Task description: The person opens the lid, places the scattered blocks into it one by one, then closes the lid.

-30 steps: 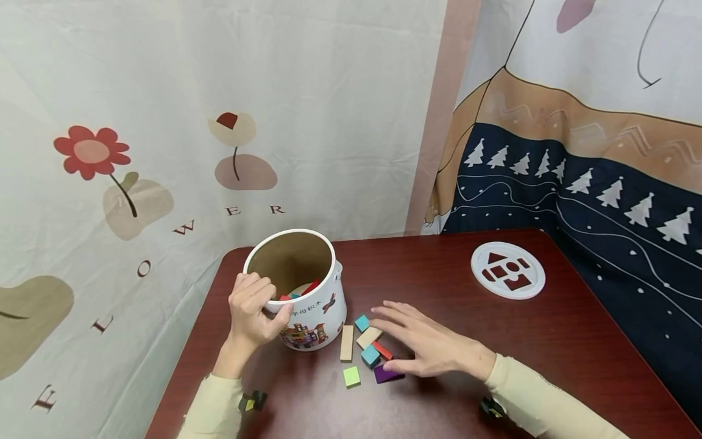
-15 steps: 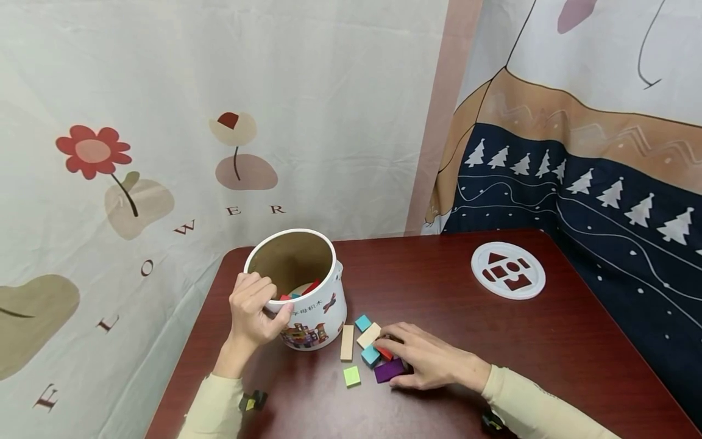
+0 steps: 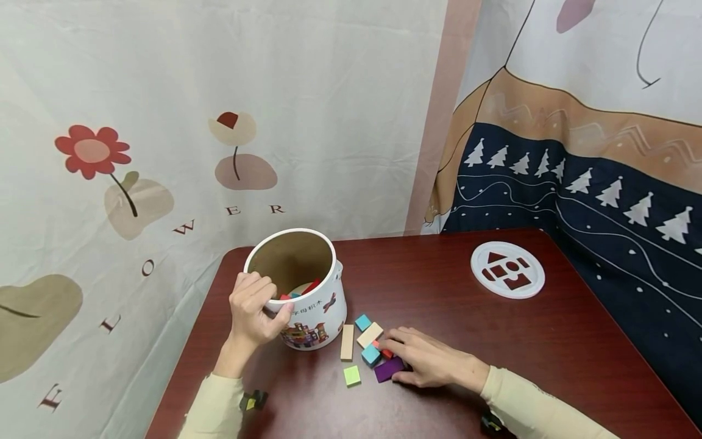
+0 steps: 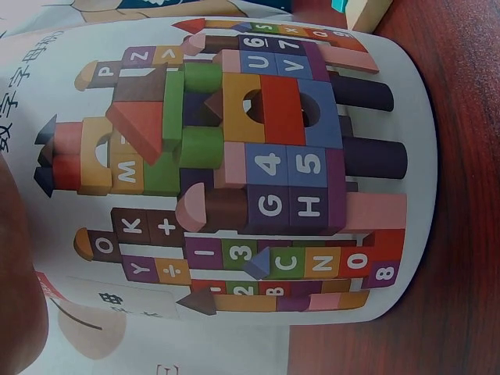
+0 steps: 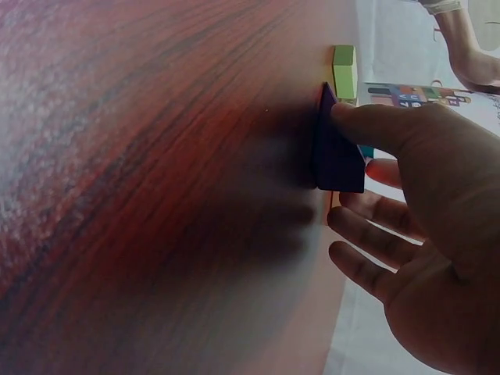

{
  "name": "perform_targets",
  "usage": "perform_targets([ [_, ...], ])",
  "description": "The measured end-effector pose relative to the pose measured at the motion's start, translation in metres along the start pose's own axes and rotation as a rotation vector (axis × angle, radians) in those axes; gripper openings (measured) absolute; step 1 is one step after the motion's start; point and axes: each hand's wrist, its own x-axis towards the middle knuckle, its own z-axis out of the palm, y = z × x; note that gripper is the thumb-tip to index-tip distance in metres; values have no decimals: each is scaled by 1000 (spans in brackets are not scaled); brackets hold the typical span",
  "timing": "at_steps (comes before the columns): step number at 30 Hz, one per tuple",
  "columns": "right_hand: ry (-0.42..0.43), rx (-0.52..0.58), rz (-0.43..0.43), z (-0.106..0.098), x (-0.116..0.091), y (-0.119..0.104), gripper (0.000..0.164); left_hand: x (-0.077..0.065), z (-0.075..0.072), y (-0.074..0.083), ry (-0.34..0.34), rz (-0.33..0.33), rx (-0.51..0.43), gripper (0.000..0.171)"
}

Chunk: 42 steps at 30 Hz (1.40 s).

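Note:
A white toy-block bucket point(image 3: 331, 314) with a printed building picture stands on the table, red and blue pieces showing inside. My left hand point(image 3: 256, 305) grips its rim, thumb outside; the print fills the left wrist view. Over the loose blocks, my right hand point(image 3: 436, 360) has its thumb against the edge of a flat purple block point(image 3: 388, 369), fingers bent over the far side. A red block point(image 3: 387, 353) is partly hidden under those fingers. Beside it lie a blue cube point(image 3: 370, 355) and a plain wooden block point(image 3: 370, 335). The right wrist view shows the purple block point(image 5: 340, 156) between thumb and fingers.
Near the bucket's base are a longer wooden block point(image 3: 347, 342), a second blue block point(image 3: 362, 322) and a light green block point(image 3: 352, 376). A white disc with shaped cut-outs point(image 3: 499, 286) lies at the back right of the dark red table point(image 3: 428, 274). Printed curtains hang behind.
My right hand has come down onto the blocks from above with fingers spread, and its fingers have drawn in around the purple and red blocks. The left hand and the bucket stay put.

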Motion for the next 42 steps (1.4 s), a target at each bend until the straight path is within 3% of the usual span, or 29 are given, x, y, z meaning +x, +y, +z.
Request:
perform_targets([
  [12,10,1,-8,-3,-1,-3,34,1,-1,1,0,3,1,38],
  [26,-16,51,-4,-8,-1,-2,28,0,0,1,2,-1,-2,37],
  [33,21,77,-31,-30,6,-1,24,0,0,1,0,-1,1,37],
  [42,71,134,-34,-74,27,0,21,0,0,0,-3,-1,1,37],
])
